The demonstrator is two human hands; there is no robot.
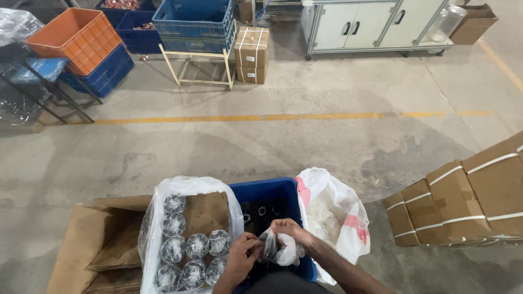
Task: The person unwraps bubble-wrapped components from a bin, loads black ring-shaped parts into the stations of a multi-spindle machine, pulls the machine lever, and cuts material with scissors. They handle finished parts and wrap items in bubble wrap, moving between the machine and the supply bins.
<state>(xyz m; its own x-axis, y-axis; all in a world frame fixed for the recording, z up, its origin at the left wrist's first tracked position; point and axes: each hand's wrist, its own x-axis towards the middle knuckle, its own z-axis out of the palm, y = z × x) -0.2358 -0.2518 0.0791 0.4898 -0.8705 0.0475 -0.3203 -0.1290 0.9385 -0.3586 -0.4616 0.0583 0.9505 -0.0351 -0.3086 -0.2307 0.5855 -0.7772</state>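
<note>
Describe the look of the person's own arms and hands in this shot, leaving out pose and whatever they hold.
Both hands are bare: the left hand and right hand wear no gloves, and no rings or watch can be made out. The right forearm is bare too, with no sleeve reaching into view. No markings show.

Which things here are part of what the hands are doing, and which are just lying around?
In use: left hand, right hand, small plastic-wrapped part, bag-lined box of wrapped parts, blue crate.
Lying about: strapped cartons, orange crate, white cabinet.
</note>
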